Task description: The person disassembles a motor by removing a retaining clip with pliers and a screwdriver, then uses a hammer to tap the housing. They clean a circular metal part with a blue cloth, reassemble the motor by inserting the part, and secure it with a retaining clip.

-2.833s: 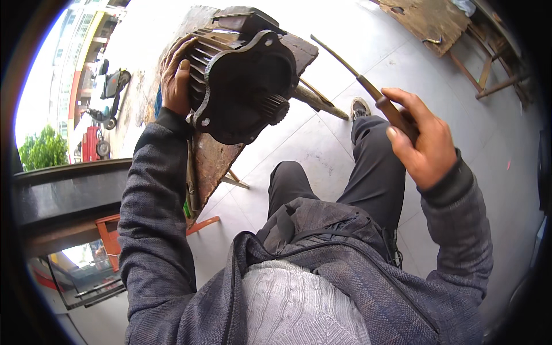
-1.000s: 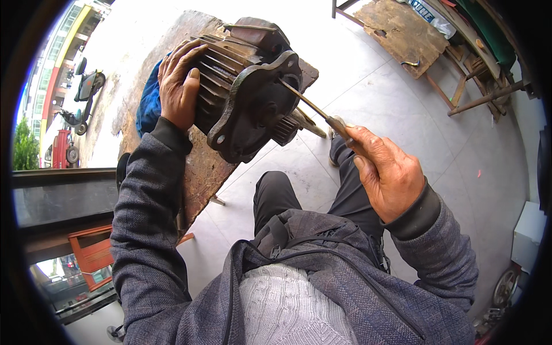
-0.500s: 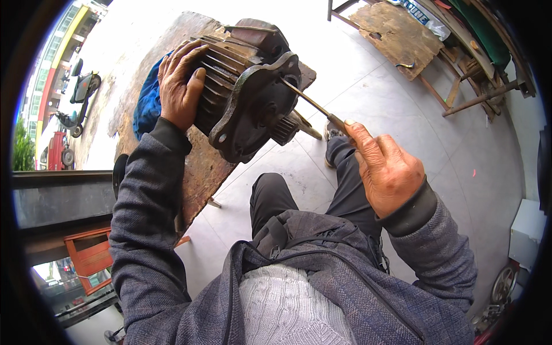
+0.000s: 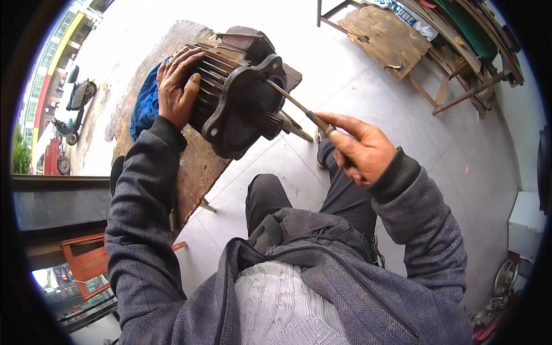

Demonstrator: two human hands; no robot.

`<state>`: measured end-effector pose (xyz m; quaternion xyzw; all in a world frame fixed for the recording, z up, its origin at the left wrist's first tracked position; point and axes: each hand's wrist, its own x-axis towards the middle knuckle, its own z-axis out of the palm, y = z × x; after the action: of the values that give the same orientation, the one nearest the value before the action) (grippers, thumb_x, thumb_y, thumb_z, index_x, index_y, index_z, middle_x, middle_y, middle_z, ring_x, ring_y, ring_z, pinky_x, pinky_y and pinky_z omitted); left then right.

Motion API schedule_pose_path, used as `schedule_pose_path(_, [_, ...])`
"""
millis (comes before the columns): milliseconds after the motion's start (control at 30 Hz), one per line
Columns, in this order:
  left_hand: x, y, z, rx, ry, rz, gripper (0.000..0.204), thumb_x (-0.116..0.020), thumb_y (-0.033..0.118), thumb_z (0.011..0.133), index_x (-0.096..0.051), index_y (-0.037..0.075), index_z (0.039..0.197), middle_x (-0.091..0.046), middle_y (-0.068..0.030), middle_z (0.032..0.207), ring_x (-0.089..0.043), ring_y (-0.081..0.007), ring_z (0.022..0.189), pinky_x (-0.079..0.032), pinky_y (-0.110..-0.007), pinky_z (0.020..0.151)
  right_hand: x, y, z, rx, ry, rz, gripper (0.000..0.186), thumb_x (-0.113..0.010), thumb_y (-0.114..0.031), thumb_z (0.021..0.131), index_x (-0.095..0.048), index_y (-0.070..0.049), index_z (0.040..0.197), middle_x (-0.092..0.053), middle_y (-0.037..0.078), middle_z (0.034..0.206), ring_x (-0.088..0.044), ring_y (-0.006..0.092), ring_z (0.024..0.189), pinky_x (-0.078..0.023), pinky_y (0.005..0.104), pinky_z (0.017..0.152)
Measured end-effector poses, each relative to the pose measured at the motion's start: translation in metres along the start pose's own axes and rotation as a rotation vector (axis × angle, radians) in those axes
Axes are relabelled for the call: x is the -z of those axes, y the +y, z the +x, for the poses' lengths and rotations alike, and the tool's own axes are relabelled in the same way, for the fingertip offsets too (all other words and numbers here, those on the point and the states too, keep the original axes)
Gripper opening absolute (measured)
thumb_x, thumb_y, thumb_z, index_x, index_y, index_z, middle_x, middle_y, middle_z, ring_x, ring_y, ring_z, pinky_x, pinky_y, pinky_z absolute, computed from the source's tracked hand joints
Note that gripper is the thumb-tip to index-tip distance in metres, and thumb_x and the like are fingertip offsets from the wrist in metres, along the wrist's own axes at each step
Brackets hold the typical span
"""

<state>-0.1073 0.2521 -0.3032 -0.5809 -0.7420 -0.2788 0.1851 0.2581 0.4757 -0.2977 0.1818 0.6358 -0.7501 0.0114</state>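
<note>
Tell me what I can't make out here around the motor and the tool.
Head view, the only one:
- Tool tip: it meets the motor end plate, but the contact point is too small to tell.
- Tool handle: buried in the right hand.
- Motor's far side: hidden by its own body and the left hand.
- Blue cloth: mostly covered by left hand and motor.
- Bench legs: largely hidden beneath it.

Left hand [image 4: 177, 86] flat, fingers spread over top of motor [image 4: 236, 92]. Right hand [image 4: 359, 146] right of motor, fist closed on thin tool, forearm bent up.
</note>
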Motion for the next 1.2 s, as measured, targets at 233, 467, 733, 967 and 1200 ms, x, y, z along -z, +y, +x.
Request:
schedule_pose_path(233, [0.000,-0.003,0.000,0.013,-0.004,0.043,0.045,-0.057,0.032,0.096,-0.069,0.014,0.135,-0.065,-0.0082,0.146,-0.049,-0.0286,0.146,-0.022,-0.048,0.124,-0.012,0.014,-0.003,0.597,0.406,-1.175,0.044,-0.066,-0.014,0.102,-0.062,-0.016,0.146,-0.073,0.017,0.090,-0.076,0.0335,0.078,-0.063,0.0423,0.067])
schedule_pose_path(467, [-0.003,-0.005,-0.004,0.027,0.017,0.049,0.045,-0.056,0.033,0.097,-0.070,0.017,0.136,-0.065,-0.0058,0.147,-0.049,-0.0271,0.148,-0.017,-0.054,0.126,-0.007,0.002,0.007,0.715,0.369,-1.160,0.061,-0.073,0.002,0.088,-0.067,-0.018,0.145,-0.053,0.006,0.078,-0.061,0.0214,0.061,-0.056,0.0345,0.055])
schedule_pose_path(733, [-0.003,-0.006,-0.005,0.028,0.039,0.011,0.045,-0.054,0.030,0.096,-0.072,0.015,0.135,-0.067,-0.0066,0.146,-0.050,-0.0268,0.148,-0.015,-0.055,0.128,-0.003,0.003,0.010,0.728,0.389,-1.274,0.062,-0.077,0.006,0.082,-0.071,-0.013,0.140,-0.058,0.006,0.079,-0.063,0.0185,0.061,-0.054,0.0346,0.052])
schedule_pose_path(967, [-0.003,-0.006,-0.005,0.016,0.037,-0.011,0.046,-0.055,0.027,0.095,-0.072,0.014,0.135,-0.068,-0.0084,0.145,-0.051,-0.0273,0.148,-0.014,-0.054,0.128,-0.010,-0.006,0.006,0.591,0.339,-1.331,0.056,-0.075,0.008,0.088,-0.068,-0.006,0.142,-0.065,0.010,0.086,-0.065,0.0221,0.066,-0.059,0.0337,0.065])
schedule_pose_path(1200, [-0.001,0.001,-0.001,0.009,0.004,-0.019,0.050,-0.048,0.030,0.097,-0.070,0.011,0.137,-0.066,-0.0110,0.146,-0.051,-0.0292,0.147,-0.016,-0.052,0.128,-0.004,0.012,0.012,0.535,0.278,-0.814,0.049,-0.070,0.005,0.095,-0.066,-0.005,0.143,-0.069,0.011,0.091,-0.065,0.0164,0.070,-0.058,0.0314,0.075])
